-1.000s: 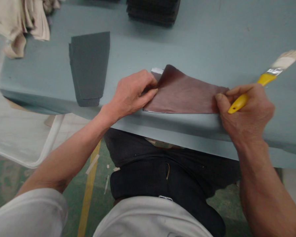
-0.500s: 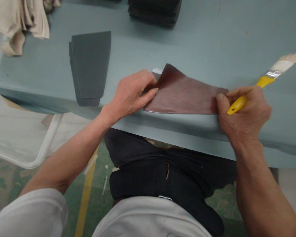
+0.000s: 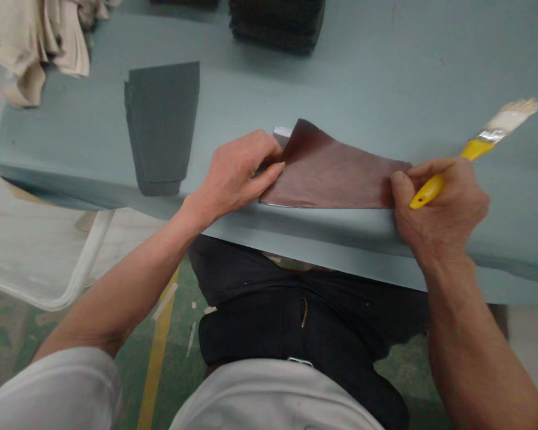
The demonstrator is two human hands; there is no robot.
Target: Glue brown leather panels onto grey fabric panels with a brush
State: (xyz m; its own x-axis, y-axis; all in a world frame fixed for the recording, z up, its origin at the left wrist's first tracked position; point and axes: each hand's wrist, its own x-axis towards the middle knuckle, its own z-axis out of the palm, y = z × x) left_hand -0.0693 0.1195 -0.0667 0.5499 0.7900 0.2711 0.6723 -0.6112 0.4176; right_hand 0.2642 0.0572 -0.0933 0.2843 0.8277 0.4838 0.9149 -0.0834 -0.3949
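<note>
A reddish-brown piece that looks like leather point(image 3: 341, 173) lies near the table's front edge, its upper left corner lifted. My left hand point(image 3: 244, 170) pinches its left end between thumb and fingers. Behind that lifted corner shows a bit of a grey piece with a pale edge point(image 3: 282, 132). At the other end my right hand point(image 3: 443, 206) is closed, its thumb and fingertips gripping the leather's right end. The same hand also holds a yellow-handled paintbrush point(image 3: 475, 148), whose pale bristles point up and right, away from the leather.
Dark grey trapezoid pieces point(image 3: 161, 122) lie stacked on the blue-green table point(image 3: 385, 71) to the left. A thick black stack point(image 3: 275, 24) stands at the back. Beige strips point(image 3: 24, 36) hang together at the far left. Below the table's left end is a white tray-like frame point(image 3: 78, 269).
Both hands keep their grip on the leather piece, and the brush stays in my right hand. Only a slight shift of the whole view shows.
</note>
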